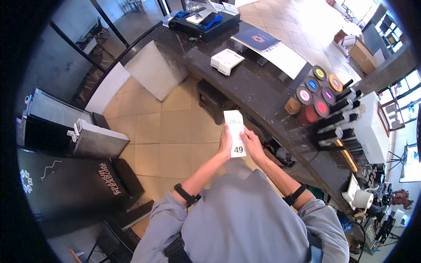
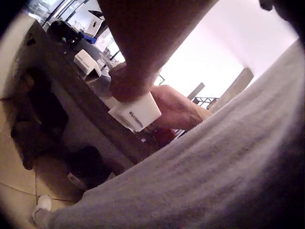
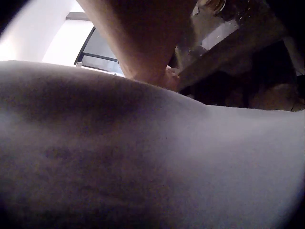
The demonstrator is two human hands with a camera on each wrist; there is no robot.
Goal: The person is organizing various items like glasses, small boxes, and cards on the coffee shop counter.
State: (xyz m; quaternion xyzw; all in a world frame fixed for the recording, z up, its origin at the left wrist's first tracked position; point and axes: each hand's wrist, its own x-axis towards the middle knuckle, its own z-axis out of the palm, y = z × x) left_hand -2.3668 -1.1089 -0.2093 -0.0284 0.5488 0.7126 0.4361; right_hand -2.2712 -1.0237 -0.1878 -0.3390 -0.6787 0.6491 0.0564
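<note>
In the head view, a stack of white cards (image 1: 235,125), its face marked 49, is held between both hands, just off the near side of the dark counter (image 1: 258,90). The left long edge is gripped by the left hand (image 1: 226,142), and the right long edge by the right hand (image 1: 253,145), whose thumb is laid on the face. The long axis is pointed outward from the body, at a slant to the counter's edge rather than along it. Of the two hands, the right is placed nearer to the counter. On the counter, a white stand (image 1: 226,60) is set beyond the cards, and lidded jars (image 1: 313,94) are grouped off to their right.

In the left wrist view, the cards are seen from a low angle, in front of the counter, with a hand closed at either side; the fingertips are partly hidden.

In the right wrist view, most of the picture is filled by grey cloth (image 3: 167,143). The cards are not shown, and the right hand's grip cannot be told from there.
</note>
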